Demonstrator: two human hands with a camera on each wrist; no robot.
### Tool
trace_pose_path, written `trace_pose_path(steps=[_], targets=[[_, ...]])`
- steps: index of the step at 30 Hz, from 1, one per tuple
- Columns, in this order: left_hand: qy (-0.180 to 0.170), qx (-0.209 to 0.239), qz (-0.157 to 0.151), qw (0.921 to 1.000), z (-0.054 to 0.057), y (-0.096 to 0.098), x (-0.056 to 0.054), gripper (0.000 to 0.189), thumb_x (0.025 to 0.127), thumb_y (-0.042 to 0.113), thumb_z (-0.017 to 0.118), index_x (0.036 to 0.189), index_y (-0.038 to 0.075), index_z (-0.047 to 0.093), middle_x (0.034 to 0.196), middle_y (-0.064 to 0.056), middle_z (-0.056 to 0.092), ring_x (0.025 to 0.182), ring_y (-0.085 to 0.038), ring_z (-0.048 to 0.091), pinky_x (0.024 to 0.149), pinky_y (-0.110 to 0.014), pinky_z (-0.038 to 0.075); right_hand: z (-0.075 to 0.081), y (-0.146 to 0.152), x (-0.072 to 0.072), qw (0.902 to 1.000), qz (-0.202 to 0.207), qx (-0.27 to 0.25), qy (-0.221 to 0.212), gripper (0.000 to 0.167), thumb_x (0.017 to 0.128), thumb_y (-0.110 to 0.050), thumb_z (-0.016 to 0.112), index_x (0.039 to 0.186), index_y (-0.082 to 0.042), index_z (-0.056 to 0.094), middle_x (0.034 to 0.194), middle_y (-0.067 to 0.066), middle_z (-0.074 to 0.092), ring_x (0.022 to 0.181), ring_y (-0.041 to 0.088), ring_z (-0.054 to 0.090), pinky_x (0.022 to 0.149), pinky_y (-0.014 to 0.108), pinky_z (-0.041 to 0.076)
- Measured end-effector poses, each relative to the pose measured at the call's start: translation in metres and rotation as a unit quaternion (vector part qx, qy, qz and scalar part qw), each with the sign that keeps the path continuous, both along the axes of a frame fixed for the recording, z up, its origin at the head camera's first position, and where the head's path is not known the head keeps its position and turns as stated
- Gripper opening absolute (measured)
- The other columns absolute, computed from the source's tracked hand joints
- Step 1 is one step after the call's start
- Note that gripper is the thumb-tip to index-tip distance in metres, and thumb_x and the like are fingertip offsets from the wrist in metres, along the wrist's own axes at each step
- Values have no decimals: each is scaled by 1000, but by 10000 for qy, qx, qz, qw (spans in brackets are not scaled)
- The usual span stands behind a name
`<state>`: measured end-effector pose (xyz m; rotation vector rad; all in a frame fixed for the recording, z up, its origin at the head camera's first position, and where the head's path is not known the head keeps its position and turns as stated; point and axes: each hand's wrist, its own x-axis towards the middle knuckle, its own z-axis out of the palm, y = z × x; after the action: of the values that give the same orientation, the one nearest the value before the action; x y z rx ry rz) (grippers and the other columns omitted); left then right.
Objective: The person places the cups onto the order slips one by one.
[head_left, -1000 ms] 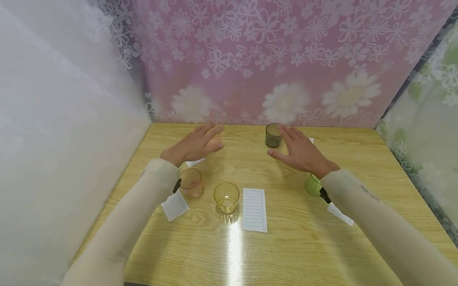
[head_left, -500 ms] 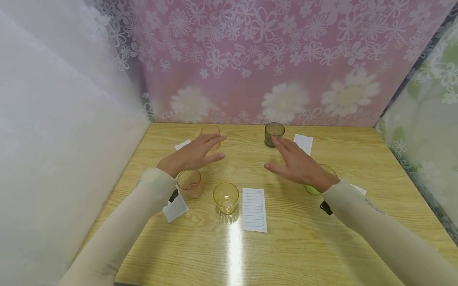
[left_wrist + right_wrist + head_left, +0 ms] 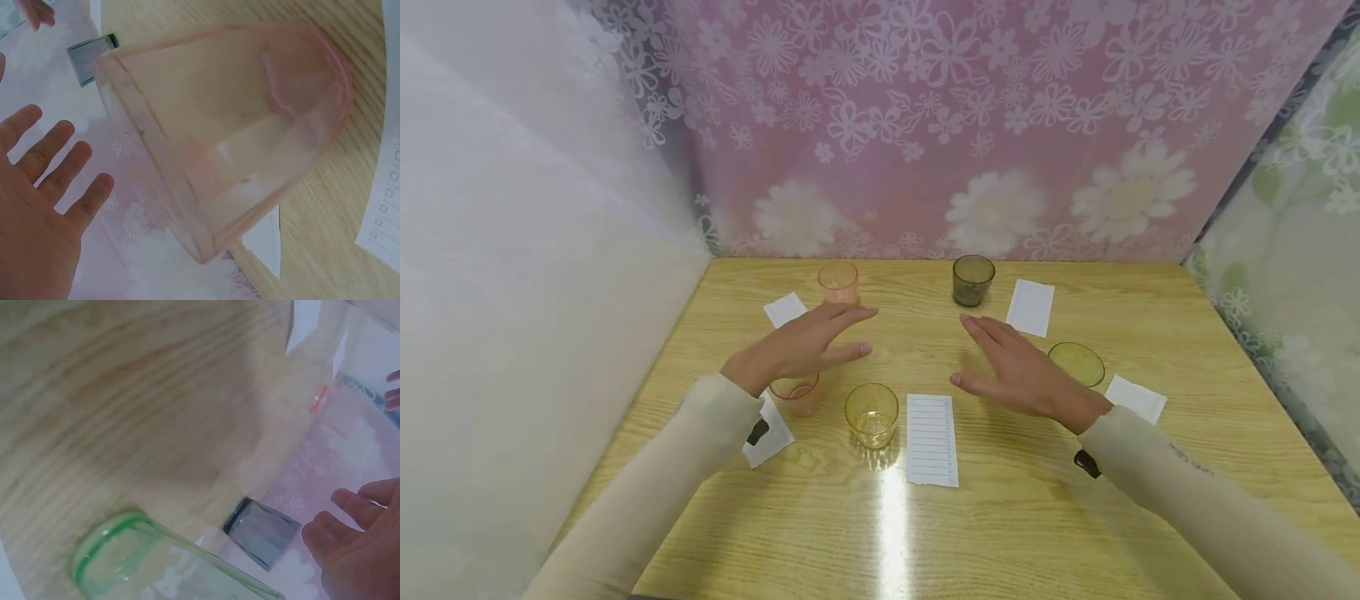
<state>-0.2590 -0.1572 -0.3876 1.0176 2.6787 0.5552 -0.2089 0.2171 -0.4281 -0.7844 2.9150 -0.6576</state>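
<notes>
Glass or clear plastic probably makes the pink cup (image 3: 231, 119) near the left hand (image 3: 799, 343) and the green cup (image 3: 1077, 365) near the right hand (image 3: 1026, 371), on the table (image 3: 1000, 533), light, stiff and slick, best gripped round the sides, while both hands hover outstretched, holding nothing.

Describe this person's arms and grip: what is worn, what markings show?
The left sleeve and right sleeve are long and cream; a black piece shows at each wrist; dark, unreadable lettering marks the right. Left grip and right grip are ungloved.
</notes>
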Motion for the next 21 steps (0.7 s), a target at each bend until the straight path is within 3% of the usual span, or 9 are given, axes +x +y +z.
trace_pose_path(steps=[5, 12, 21], targets=[[15, 80, -2, 10000, -3, -2, 9, 73, 111, 66, 49, 172, 29, 36, 176, -5, 37, 165, -30, 31, 131, -58, 33, -8, -1, 10, 9999, 59, 55, 63, 98, 104, -64, 65, 175, -10, 24, 177, 20, 31, 163, 44, 31, 126, 68, 35], [-201, 143, 32, 9997, -9, -5, 21, 72, 109, 69, 48, 172, 35, 35, 176, -1, 37, 165, -28, 31, 130, -61, 33, -18, -2, 21, 9997, 181, 14, 163, 95, 103, -61, 67, 173, -7, 30, 174, 20, 36, 160, 45, 36, 126, 66, 37], [-46, 69, -134, 9999, -13, -3, 31, 72, 109, 69, 50, 171, 34, 37, 174, 0, 40, 162, -28, 37, 129, -58, 36, -30, -1, 34, 9986, 354, 28, 380, 93, 101, -57, 72, 169, -3, 38, 169, 21, 44, 156, 46, 44, 123, 66, 41]])
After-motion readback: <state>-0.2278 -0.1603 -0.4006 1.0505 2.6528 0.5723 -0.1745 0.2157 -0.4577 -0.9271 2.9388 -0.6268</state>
